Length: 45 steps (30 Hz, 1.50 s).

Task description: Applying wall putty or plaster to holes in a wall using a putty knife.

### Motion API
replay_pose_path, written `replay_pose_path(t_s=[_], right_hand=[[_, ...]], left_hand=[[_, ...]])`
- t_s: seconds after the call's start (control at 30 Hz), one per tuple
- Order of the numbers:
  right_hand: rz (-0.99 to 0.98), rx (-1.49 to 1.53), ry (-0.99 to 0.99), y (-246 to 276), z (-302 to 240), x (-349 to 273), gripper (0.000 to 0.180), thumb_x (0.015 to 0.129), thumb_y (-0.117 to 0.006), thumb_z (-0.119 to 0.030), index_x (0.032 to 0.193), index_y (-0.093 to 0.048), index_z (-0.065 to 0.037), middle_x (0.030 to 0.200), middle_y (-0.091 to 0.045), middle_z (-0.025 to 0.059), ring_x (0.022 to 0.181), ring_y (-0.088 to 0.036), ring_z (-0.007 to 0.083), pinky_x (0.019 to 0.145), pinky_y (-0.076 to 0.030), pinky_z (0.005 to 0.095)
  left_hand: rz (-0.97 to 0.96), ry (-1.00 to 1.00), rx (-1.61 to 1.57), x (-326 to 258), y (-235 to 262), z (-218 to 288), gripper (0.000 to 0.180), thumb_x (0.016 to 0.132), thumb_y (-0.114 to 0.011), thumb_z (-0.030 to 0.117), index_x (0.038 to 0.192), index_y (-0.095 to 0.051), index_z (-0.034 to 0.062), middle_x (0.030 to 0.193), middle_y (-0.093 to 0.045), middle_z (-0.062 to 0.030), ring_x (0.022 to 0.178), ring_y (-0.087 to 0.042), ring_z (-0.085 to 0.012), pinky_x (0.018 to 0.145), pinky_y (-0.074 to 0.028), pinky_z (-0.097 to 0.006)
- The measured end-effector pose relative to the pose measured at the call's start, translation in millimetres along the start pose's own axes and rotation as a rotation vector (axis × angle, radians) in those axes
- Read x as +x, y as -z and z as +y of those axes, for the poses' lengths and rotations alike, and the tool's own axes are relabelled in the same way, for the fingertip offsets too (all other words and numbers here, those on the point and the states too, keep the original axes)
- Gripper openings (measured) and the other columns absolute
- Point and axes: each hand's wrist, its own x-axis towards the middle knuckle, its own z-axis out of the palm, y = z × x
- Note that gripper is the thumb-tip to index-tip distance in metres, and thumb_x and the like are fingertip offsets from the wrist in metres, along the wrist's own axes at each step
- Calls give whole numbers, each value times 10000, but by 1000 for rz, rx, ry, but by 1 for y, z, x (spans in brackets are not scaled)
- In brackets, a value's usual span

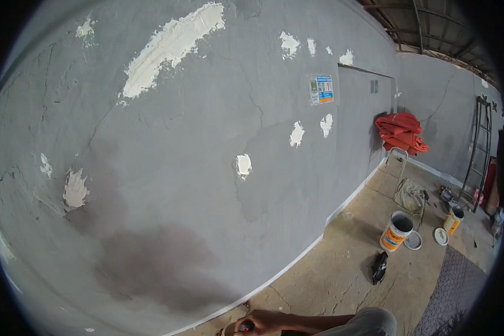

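Observation:
My right hand (263,322) is at the lower edge, its forearm coming in from the right beside a bent knee in grey cloth (378,322). Its fingers are wrapped round a dark handle with a red mark (245,325); the rest of that tool is out of the picture. The grey wall (190,140) rises close by, with the hand near its foot. White filler patches dot the wall: a long slanting one (171,50) high up, a rough one (75,189) at the left, and a small one (243,165) near the middle. My left hand does not show.
On the concrete floor (319,274) stand an open white-and-orange bucket (395,232) and a smaller yellow one (453,221), with lids nearby. A black bag (379,267) lies closer. Farther back are red cloth (400,131) and a leaning metal ladder (476,151). A patterned mat (459,291) lies right.

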Motion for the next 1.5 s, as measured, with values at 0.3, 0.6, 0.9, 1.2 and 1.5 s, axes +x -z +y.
replay_pose_path(t_s=[0.3,0.6,0.9,1.2,1.5], right_hand=[[-439,-277,-364,47,-17,-22,336,941,-690,-359,1123,-701,-77,838,-727,182,832,-712,386,745,-539,462],[-127,-581,-195,92,-12,-43,260,892,-695,-293,951,-693,-39,781,-705,202,770,-707,408,687,-562,503],[-172,-410,-242,174,-31,-161,253,897,-690,-304,976,-705,-64,852,-724,169,841,-698,391,757,-543,490],[128,-388,-394,259,9,-335,293,884,-711,-344,1068,-737,-117,900,-740,165,878,-710,390,777,-572,493],[146,-399,-368,295,-1,-413,316,935,-676,-345,1152,-727,-121,940,-739,187,858,-714,409,775,-569,505]], left_hand=[[100,91,-578,5,99,79,680,749,-861,197,1360,-584,86,1303,-666,-138,1178,-648,-308,979,-535,-459],[391,-408,-203,40,62,86,554,806,-747,234,1298,-597,28,1121,-689,-162,1009,-669,-322,878,-522,-470],[881,-664,4,111,-16,193,436,1008,-561,372,1154,-659,-27,854,-716,-191,731,-703,-292,618,-569,-436],[409,-587,-423,137,-99,352,608,667,-905,280,1200,-719,56,1052,-749,-147,996,-708,-340,855,-585,-503],[365,-470,-258,178,-215,347,634,663,-897,245,1230,-691,46,1140,-741,-148,1024,-724,-279,832,-618,-449]])
